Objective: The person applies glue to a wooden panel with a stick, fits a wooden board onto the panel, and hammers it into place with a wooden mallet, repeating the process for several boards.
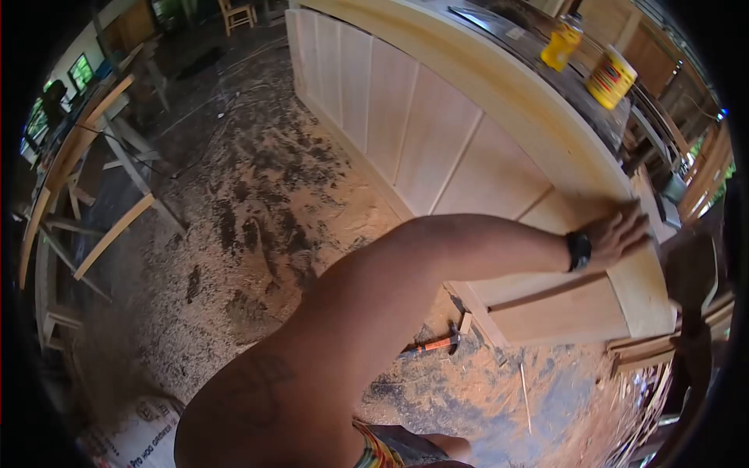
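Observation:
My left hand, with a dark band on its wrist, lies on the pale top edge of a large panelled wooden piece near its right end. Its fingers are stretched out and slightly blurred, and I see nothing held in them. The bare left arm reaches across the view and hides part of the panels. My right hand is out of sight. Below the arm, a hammer with an orange and black handle lies on the floor beside a small wood block.
A yellow bottle and a yellow tub stand on the dark surface behind the panels. Sawdust covers much of the floor. A wooden frame stands at left; wood strips lie at right. A printed sack sits bottom left.

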`<state>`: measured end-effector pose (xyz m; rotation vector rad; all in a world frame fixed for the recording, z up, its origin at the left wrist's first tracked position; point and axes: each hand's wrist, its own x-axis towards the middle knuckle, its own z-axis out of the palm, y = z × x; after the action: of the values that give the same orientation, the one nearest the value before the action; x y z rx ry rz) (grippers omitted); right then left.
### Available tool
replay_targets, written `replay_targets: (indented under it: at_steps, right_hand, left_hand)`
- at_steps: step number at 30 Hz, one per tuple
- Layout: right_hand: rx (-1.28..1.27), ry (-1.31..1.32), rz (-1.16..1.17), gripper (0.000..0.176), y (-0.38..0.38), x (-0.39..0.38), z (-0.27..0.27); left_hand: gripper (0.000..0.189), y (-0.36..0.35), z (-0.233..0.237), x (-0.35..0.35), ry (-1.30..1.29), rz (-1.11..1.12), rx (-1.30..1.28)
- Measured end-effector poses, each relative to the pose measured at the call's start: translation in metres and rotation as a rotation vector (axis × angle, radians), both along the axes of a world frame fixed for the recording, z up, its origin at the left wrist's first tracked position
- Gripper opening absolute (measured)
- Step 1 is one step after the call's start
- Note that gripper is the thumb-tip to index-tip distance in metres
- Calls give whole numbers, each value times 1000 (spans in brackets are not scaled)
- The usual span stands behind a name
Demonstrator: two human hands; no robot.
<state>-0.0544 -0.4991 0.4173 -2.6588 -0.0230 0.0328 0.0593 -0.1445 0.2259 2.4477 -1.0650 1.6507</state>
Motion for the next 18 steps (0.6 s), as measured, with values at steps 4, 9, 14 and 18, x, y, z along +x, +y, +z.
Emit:
replay_targets:
  at_steps: [4,9,14,18]
  right_hand:
    - [-186,-115,-158,61,25,-22,-12]
    - [6,-56,-190,66,22,-29,-42]
    - [268,107,-585,61,71,-39,-47]
    - [316,313,-884,52,95,-22,-20]
  left_hand:
    - [61,19,19,-15,74,49,167]
    - [68,111,77,-27,651,-260,-76]
    - [78,335,154,38,1058,402,-206]
    - [66,423,143,81,1133,498,72]
